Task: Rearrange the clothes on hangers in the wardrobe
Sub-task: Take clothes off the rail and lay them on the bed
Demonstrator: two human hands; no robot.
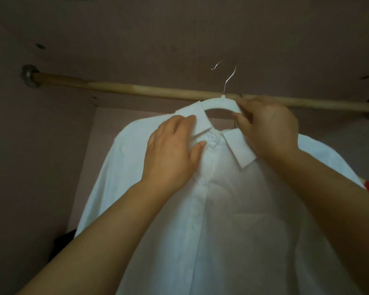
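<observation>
Bare forearms reach up from me to a white shirt (232, 209) hanging buttoned on a white hanger (222, 105). Behind my fingertips runs the wooden rail (136, 89); the hanger's wire hook (227, 78) rises above it. Left hand (173, 154) lies flat, fingers spread on the collar (200, 122). Right hand (268, 126) pinches the hanger's arm just beside the collar.

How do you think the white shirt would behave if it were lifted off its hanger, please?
The white shirt would probably go limp: its thin fabric drapes in soft folds. It looks light. The collar seems stiffer, keeping crisp edges.
</observation>
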